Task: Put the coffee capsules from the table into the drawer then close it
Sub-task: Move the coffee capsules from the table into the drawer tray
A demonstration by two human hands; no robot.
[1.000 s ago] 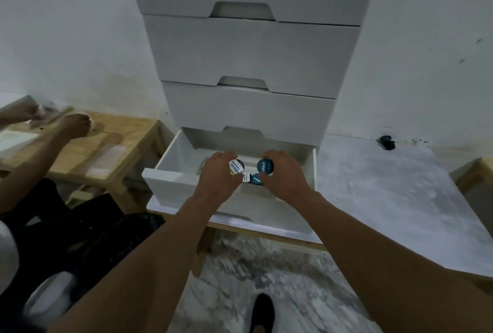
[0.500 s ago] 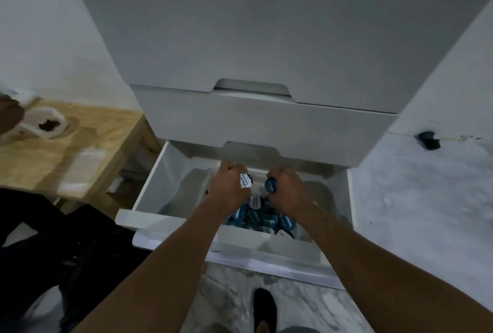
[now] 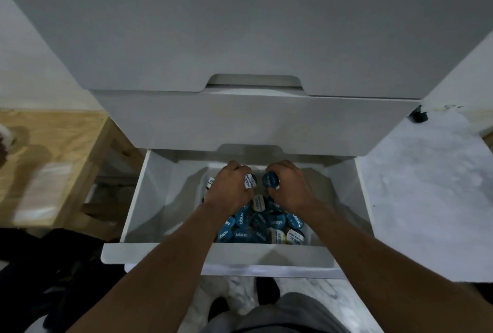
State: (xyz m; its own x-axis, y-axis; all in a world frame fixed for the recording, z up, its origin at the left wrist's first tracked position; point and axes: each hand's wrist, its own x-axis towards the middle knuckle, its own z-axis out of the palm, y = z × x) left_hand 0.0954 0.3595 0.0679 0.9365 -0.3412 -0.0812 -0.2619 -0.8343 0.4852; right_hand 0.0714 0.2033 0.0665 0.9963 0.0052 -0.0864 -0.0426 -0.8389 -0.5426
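Two bare arms reach forward and down into an open white drawer (image 3: 138, 207), the lowest in a tall white drawer unit (image 3: 240, 39) whose upper drawers are pushed in. To the right of the unit lies a pale marbled tabletop (image 3: 426, 186); to the left stands a light wooden table (image 3: 48, 162). Inside the drawer, toward its front and middle, sits a heap of blue and white coffee capsules (image 3: 262, 226), touching one another. Above the heap, the left hand (image 3: 229, 188) has its grip clenched around a white-lidded capsule (image 3: 250, 181) that shows beside its thumb. Just beside it, the right hand (image 3: 292, 186) grips a blue capsule (image 3: 270, 180) in curled fingers. The two hands are close together, knuckles up.
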